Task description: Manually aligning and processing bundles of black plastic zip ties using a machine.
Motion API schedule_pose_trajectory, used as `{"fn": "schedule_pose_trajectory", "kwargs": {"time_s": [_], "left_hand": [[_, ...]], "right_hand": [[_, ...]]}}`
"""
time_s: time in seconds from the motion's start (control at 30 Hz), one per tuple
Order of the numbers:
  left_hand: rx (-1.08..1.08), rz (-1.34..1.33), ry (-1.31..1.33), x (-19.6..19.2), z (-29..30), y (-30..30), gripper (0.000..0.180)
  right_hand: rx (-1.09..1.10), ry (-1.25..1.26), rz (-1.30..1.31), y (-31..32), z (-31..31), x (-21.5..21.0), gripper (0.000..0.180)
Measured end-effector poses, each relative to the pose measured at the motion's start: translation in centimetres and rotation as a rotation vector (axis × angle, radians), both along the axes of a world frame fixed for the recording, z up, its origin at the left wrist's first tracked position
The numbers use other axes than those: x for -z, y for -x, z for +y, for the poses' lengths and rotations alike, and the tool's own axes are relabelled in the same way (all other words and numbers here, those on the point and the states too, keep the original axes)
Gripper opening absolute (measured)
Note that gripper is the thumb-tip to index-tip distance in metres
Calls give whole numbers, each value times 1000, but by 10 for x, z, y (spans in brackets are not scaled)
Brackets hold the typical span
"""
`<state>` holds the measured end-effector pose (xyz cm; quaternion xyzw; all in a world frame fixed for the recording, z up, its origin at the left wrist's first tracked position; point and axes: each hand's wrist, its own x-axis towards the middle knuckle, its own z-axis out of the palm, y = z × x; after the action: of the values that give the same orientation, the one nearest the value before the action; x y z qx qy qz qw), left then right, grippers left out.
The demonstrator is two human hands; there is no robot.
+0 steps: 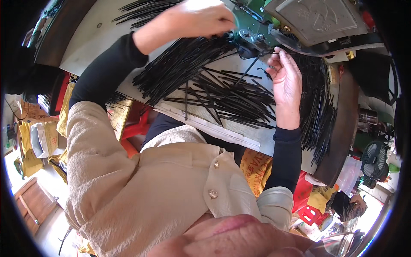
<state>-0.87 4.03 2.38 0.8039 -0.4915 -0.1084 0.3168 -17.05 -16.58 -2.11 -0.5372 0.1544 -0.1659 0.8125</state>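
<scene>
My left hand (201, 19) is over the far edge of a heap of thin black strips (184, 64), to the left of a green machine's metal working parts (252, 37). Its fingers are bent together, and glare and blur hide what they hold, if anything. On the other side of those parts, my right hand (286, 77) is raised with thumb and forefinger pinched on the end of a thin black strip. Loose black strips (227, 100) lie crisscrossed on the table between my forearms.
A light metal cover (317, 19) of the machine stands at the far right. Another long bundle of black strips (319, 107) runs along the table's right side, by a dark edge (342, 128). Farther right are a small fan (374, 159) and a person (349, 203).
</scene>
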Motion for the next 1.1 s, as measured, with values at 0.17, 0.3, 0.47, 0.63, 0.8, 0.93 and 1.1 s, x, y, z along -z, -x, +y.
{"fn": "schedule_pose_trajectory", "kwargs": {"time_s": [0.17,0.3,0.47,0.63,0.8,0.93,1.1], "left_hand": [[-118,-656,-163,28,38,-37,20],[-107,-177,-253,26,21,-20,17],[-184,-679,-22,38,24,-44,21],[-189,-707,9,40,28,-55,12],[-169,-692,42,43,26,-56,13],[-187,-617,48,44,25,-56,13],[-130,-626,17,34,26,-56,16]], "right_hand": [[-28,-16,-25,-3,-6,3,21],[-42,-14,-6,-3,-4,5,21],[-22,9,-5,-2,-6,2,21],[-17,0,-11,-2,-6,1,20],[25,5,-11,-1,-8,2,20],[55,-41,-70,-3,-12,3,20],[56,-79,-136,0,-21,3,20]]}}
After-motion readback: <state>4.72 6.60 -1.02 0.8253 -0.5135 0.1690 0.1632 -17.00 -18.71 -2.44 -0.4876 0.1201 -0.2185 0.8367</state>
